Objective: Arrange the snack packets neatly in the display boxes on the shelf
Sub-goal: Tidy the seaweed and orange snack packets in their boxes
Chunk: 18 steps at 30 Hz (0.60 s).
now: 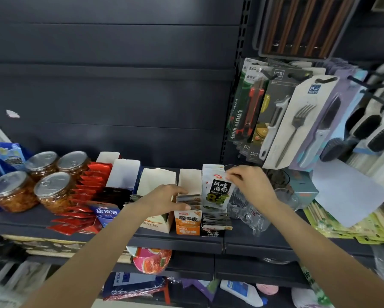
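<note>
My right hand (249, 182) pinches the top edge of a white and black seaweed snack packet (217, 191), held upright over the black display box (213, 231) filled with several similar packets. My left hand (164, 200) grips a small stack of grey packets (187, 202) lying on top of the orange display box (187, 222). A white open display box (158, 224) stands just left of the orange one, partly hidden by my left forearm.
Red packets (84, 203) spill along the shelf beside a blue box (106, 213). Several lidded jars (53, 192) stand at the left. Clear plastic wrap (251, 215) lies right of the black box. Packaged cutlery (297, 130) hangs at the upper right.
</note>
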Each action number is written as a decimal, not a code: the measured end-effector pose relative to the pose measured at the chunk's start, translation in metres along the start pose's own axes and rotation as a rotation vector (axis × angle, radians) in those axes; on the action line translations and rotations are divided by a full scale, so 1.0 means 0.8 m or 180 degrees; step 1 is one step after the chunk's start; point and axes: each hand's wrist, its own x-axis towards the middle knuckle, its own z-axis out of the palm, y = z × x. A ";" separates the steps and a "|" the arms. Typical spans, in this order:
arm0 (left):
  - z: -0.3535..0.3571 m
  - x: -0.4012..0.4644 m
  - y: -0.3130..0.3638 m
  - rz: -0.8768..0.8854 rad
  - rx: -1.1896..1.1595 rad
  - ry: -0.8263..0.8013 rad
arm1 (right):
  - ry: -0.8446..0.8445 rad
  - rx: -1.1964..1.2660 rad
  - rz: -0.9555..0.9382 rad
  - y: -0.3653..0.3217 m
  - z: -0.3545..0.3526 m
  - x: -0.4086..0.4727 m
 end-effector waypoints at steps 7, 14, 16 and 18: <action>-0.007 0.016 -0.002 0.0232 0.0127 -0.0193 | -0.0611 -0.0578 0.0154 -0.005 0.040 0.018; -0.001 0.021 -0.007 0.0341 0.0169 -0.0239 | -0.0492 -0.0901 0.0168 0.010 0.068 0.024; 0.001 0.020 -0.009 0.0347 0.0138 -0.0241 | -0.0503 -0.0871 0.0231 0.011 0.073 0.024; 0.002 0.018 -0.011 0.0332 0.0095 -0.0230 | -0.0552 -0.0837 0.0265 0.011 0.075 0.023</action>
